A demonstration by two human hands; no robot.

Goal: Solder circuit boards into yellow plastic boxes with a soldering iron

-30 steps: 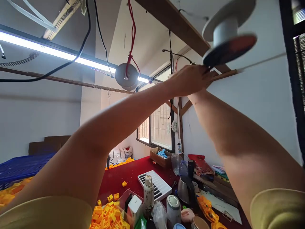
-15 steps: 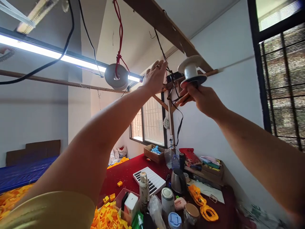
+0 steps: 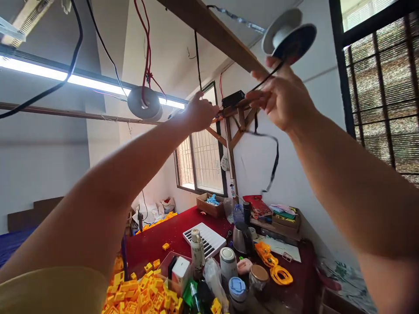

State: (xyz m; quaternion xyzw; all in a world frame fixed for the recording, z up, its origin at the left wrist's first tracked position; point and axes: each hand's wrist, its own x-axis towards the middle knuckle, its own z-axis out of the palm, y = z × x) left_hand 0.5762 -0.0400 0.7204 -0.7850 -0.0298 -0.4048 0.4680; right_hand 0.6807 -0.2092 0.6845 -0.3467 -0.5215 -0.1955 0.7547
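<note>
A white spool with a dark underside (image 3: pixel 296 43) hangs tilted at the upper right, from a shiny twisted strip (image 3: pixel 237 19) tied to the wooden beam. Just below it is my right hand (image 3: pixel 284 96), its fingers bent round a black cord (image 3: pixel 269 82) that runs up towards the spool's underside. Some fingertips touch or nearly touch the spool. My left hand (image 3: pixel 203 113) is closed at the lower end of a black cord (image 3: pixel 197 56) dropping from the beam; its fingertips are partly hidden. A loose black strap (image 3: pixel 276 155) dangles below my right hand.
Overhead runs a wooden beam (image 3: pixel 216 37); another spool (image 3: pixel 144 104) hangs on red cord beside a lit tube lamp (image 3: pixel 94 83). A black box (image 3: pixel 233 99) sits on the bracket. The red table (image 3: pixel 157 240) below bears bottles, a kettle (image 3: pixel 242 237) and yellow plastic pieces (image 3: pixel 144 292).
My right hand has risen and moved right, and the spool has swung up and tilted. My left hand has dropped lower and left along the cord. The dangling strap has shifted right.
</note>
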